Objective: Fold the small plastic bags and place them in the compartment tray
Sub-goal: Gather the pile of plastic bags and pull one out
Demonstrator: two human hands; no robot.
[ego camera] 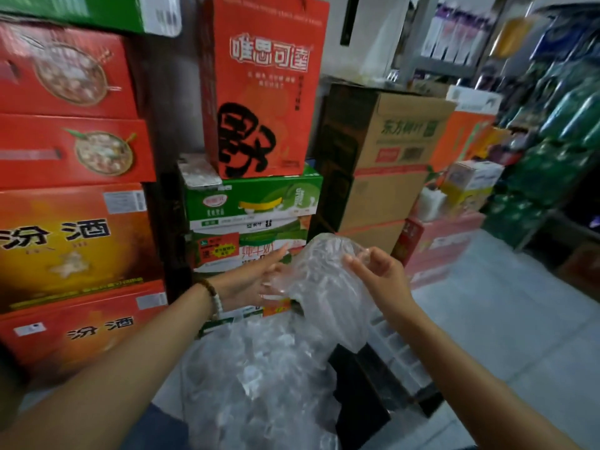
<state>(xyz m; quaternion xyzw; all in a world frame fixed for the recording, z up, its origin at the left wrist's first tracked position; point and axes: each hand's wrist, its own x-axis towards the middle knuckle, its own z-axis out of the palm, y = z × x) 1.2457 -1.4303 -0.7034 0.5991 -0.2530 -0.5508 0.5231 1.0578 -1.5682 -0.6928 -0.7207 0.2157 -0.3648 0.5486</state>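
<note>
**Held Bag: Handling Properties and Tray Status**

The plastic bag (328,280) hangs in mid-air between both hands, above a heap of loose bags (259,368). The film appears thin, light, limp and slick. It will likely crumple rather than keep a crease, so it is best gripped at edges or corners and kept taut.

The left hand (256,277) lies with fingers extended against the bag's left side. The right hand (380,271) pinches the upper right edge between thumb and fingers.

The clear compartment tray (397,350) sits lower right, partly hidden by the bag and a black object (357,394). Its contents cannot be made out.
</note>
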